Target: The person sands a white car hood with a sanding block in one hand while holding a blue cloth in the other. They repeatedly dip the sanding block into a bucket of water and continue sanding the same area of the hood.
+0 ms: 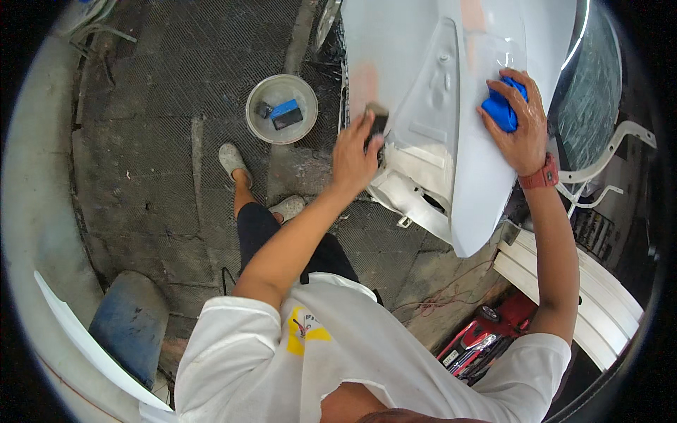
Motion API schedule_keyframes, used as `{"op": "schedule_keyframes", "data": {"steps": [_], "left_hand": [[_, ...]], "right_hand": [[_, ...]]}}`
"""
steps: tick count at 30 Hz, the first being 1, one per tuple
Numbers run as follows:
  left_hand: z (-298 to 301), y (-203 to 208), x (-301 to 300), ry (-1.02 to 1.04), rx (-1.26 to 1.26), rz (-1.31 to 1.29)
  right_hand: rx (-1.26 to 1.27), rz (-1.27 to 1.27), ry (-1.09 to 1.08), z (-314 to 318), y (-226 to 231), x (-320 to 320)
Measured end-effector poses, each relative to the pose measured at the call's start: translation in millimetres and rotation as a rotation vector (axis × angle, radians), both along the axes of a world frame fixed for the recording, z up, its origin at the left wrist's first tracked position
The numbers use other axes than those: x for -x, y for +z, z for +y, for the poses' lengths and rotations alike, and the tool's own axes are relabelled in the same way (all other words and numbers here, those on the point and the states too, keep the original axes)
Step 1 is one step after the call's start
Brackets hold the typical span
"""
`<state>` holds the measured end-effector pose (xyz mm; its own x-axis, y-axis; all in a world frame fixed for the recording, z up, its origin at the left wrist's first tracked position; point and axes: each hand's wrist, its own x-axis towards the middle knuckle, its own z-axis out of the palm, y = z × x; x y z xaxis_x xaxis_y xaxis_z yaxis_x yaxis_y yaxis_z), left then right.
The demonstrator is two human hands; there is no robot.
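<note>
A pale grey car body panel (486, 176), with peach-coloured patches, lies in front of me. My right hand (525, 134) is closed around a crumpled blue cloth (499, 111) and presses it on the panel's right part, where the surface looks wet. Over at the panel's left edge, my left hand (355, 156) grips a small dark block with a tan face (379, 125), which looks like a sanding block. The block sits beside a peach patch; its underside is hidden.
A round pale bucket (311, 127) on the floor holds blue and black blocks. Dark ribbed mats (162, 141) cover the floor. A blue drum (130, 324) stands at lower left. On the right are a white metal stand (599, 166), a white ribbed panel (564, 289) and a red vehicle (486, 331).
</note>
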<state>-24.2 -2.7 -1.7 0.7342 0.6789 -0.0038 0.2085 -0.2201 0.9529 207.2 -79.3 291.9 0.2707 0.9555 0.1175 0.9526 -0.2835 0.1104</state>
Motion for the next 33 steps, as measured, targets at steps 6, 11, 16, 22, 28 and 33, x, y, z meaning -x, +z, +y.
{"op": "schedule_keyframes", "data": {"steps": [6, 11, 16, 22, 28, 33], "left_hand": [[73.0, -10.6, -83.4, 0.078, 0.081, 0.017], [44.0, 19.2, -66.6, 0.085, -0.007, 0.015], [41.2, 18.0, -65.6, 0.116, 0.0, -0.065], [110.2, 11.7, -105.1, 0.022, 0.3, 0.174], [22.0, 7.9, -34.8, 0.008, 0.042, -0.121], [121.8, -47.8, -113.4, 0.123, 0.293, 0.134]], "right_hand": [[0.011, 0.033, 0.014, 7.6, 4.0, -1.2], [0.042, 0.01, -0.004, 2.4, 6.9, -0.2], [0.043, 0.018, 0.002, -1.5, 4.3, -3.9], [0.027, 0.037, 0.017, 6.5, 1.2, -5.0], [0.045, 0.025, 0.0, -3.9, 3.5, -4.0], [0.02, 0.045, 0.04, 10.8, 0.2, -4.0]]}}
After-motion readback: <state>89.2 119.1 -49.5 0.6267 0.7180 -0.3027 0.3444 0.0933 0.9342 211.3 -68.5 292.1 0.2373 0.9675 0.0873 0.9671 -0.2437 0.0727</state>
